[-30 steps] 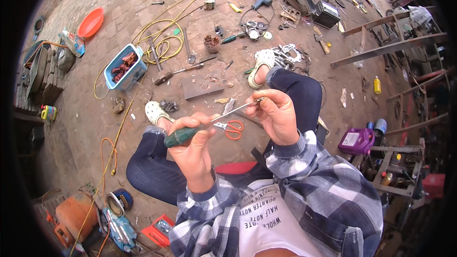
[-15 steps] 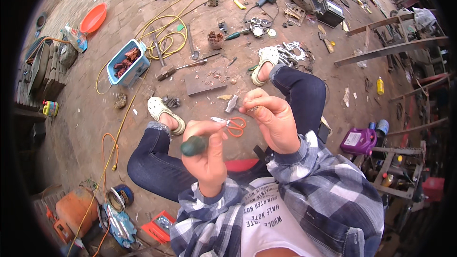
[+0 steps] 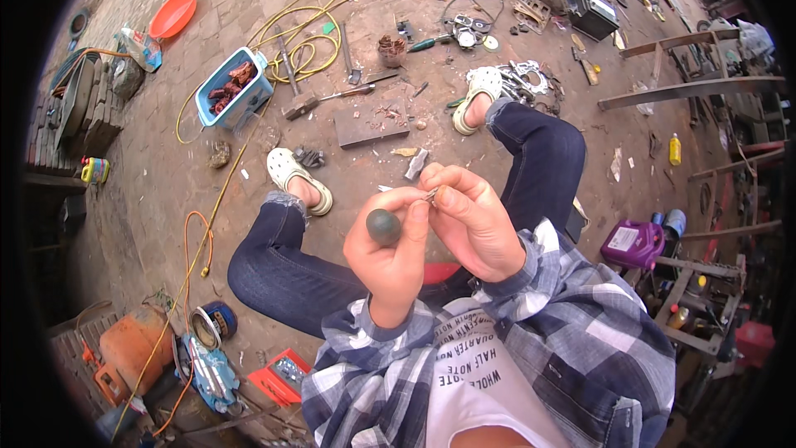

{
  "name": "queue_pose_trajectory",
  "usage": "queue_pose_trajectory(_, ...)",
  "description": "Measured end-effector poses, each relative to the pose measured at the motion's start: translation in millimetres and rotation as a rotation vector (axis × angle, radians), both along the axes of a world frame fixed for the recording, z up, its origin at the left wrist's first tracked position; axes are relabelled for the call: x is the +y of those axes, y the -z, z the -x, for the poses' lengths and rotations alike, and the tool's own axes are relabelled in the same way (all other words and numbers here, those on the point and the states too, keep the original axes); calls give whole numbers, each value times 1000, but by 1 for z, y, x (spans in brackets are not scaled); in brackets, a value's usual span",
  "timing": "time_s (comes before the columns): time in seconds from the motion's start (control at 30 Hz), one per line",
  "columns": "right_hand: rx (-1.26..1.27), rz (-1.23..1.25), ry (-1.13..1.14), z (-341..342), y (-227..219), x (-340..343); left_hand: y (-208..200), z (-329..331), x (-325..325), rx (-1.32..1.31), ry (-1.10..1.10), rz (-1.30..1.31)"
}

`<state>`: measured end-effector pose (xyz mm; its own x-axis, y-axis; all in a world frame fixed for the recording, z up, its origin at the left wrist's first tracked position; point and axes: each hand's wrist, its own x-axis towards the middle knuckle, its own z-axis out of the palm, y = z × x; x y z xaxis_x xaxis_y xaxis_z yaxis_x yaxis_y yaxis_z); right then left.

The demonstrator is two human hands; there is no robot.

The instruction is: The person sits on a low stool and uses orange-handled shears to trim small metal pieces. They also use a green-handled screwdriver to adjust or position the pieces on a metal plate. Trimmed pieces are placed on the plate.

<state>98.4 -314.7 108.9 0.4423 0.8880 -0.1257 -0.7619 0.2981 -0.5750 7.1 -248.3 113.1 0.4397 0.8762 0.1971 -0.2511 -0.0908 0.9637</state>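
My left hand (image 3: 390,257) is closed around a tool with a dark green rounded handle (image 3: 384,226). The handle's end faces up, and the rest of the tool is hidden by my fingers. My right hand (image 3: 473,224) pinches a tiny thin metallic bit (image 3: 430,195), too small to name. The fingertips of both hands meet at this bit, in front of my lap. Just beyond them on the ground lies a hammer head-like grey metal piece (image 3: 417,164). A flat metal block (image 3: 373,126) strewn with copper-coloured scraps sits farther out between my feet.
A blue bin (image 3: 235,87) of reddish-brown metal pieces stands at the left, by a sledgehammer (image 3: 300,107) and a yellow hose (image 3: 308,48). Metal parts (image 3: 531,79) lie near my right shoe. A purple jug (image 3: 633,244) and metal frames (image 3: 705,93) are at the right.
My hands have come together, the left moving right until its fingertips meet the right's at the small bit. The orange-handled scissors on the ground are now hidden behind my hands.
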Motion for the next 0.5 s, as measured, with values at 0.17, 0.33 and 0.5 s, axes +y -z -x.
queue_pose_trajectory(0.17,-63,4,42,0,-1,1,-2,-1,0,-34,9,-13)
queue_pose_trajectory(0.33,-270,83,150,1,-2,-1,3,-1,0,-108,26,81)
queue_pose_trajectory(0.5,-419,163,199,1,-5,-1,4,0,0,-188,55,228)
